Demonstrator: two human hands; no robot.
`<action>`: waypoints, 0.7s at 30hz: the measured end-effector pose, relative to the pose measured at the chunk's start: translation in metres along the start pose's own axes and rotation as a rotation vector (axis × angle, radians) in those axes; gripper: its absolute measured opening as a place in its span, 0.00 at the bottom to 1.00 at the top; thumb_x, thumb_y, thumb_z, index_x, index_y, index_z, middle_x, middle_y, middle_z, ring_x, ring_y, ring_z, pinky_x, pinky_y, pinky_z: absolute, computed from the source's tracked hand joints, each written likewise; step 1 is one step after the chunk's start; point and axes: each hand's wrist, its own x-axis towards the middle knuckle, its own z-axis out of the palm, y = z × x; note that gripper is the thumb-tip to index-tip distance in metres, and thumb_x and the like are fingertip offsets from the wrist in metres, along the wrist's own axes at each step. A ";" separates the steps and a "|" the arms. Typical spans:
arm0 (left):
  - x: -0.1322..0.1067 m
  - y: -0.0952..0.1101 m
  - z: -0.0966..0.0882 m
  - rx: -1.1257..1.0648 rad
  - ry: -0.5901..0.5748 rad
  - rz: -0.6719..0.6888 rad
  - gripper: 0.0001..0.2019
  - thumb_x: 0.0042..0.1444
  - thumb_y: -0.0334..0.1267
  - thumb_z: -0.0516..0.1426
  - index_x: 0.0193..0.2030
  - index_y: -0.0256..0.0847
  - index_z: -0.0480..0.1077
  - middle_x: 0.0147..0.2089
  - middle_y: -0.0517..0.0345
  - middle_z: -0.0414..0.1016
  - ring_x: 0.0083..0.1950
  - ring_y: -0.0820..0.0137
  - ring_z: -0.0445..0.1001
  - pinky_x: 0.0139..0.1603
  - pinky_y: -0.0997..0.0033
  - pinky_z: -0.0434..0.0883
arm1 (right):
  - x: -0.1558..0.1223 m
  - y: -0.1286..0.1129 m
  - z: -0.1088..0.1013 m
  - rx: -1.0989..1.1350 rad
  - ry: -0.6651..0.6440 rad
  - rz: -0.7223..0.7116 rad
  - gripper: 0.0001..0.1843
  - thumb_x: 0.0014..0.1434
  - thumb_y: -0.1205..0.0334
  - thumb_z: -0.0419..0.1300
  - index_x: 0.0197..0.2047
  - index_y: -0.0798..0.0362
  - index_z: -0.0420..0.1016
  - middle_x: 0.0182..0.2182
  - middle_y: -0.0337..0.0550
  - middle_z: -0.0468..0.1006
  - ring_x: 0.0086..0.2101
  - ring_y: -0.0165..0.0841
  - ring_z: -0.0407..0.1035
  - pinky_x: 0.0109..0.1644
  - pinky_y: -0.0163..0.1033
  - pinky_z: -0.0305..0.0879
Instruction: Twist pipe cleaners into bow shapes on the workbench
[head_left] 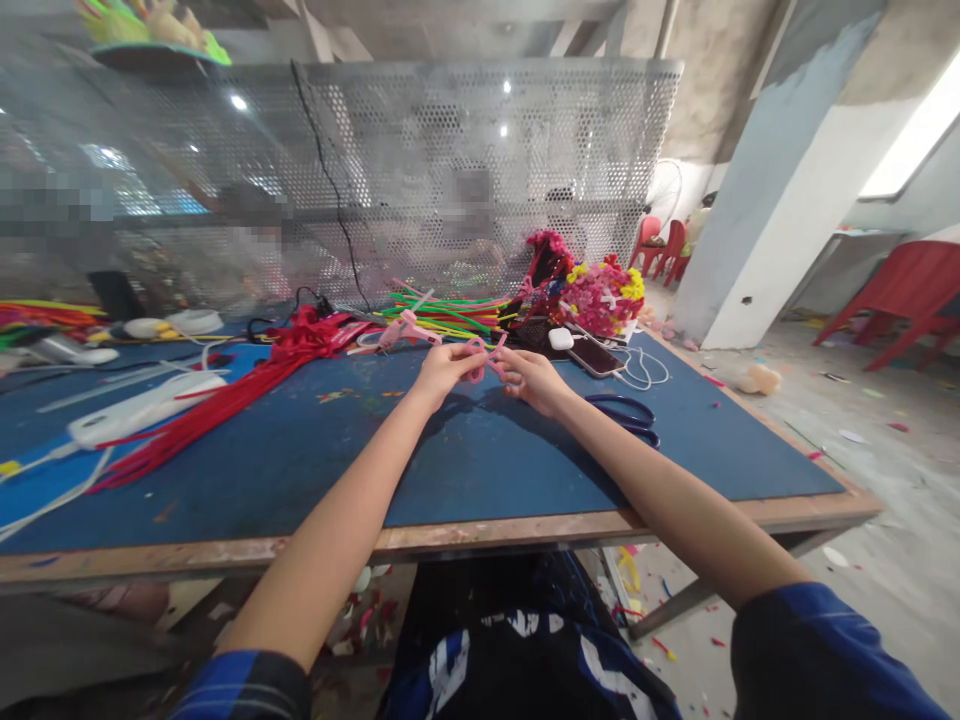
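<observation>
Both my hands meet above the middle of the blue table (465, 460). My left hand (442, 370) and my right hand (529, 378) are closed in a pinch on a bent pink pipe cleaner (484, 352) held between them. Just beyond the hands lie more pink pipe cleaners (401, 330) and a bundle of green and yellow ones (450, 310).
A long bundle of red pipe cleaners (225, 400) lies at left beside a white device (142, 408). Blue scissors (634, 415), a phone (596, 355), a white earbud case (560, 339) and a pile of finished flowers (596, 295) sit at right. A perforated metal screen (465, 170) stands behind.
</observation>
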 end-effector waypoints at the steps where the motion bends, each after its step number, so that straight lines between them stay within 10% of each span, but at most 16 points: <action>1: 0.000 0.000 0.000 -0.025 0.017 -0.003 0.17 0.34 0.46 0.65 0.27 0.35 0.71 0.21 0.62 0.69 0.22 0.78 0.64 0.26 0.76 0.62 | -0.001 0.000 0.001 0.012 -0.022 0.029 0.09 0.48 0.60 0.62 0.30 0.56 0.70 0.24 0.37 0.72 0.21 0.22 0.63 0.24 0.29 0.61; 10: -0.006 0.012 0.004 -0.157 0.019 -0.056 0.16 0.32 0.44 0.66 0.24 0.35 0.70 0.20 0.63 0.67 0.21 0.79 0.63 0.26 0.75 0.62 | -0.007 -0.006 0.000 0.160 -0.187 0.157 0.11 0.55 0.56 0.57 0.30 0.55 0.70 0.24 0.38 0.73 0.23 0.22 0.63 0.24 0.27 0.60; 21: -0.011 0.015 0.012 -0.188 -0.048 -0.069 0.16 0.33 0.45 0.66 0.22 0.35 0.70 0.19 0.64 0.66 0.21 0.80 0.62 0.25 0.77 0.62 | -0.008 0.006 0.004 0.090 -0.210 0.058 0.12 0.36 0.64 0.70 0.24 0.56 0.71 0.20 0.31 0.68 0.23 0.21 0.61 0.24 0.27 0.56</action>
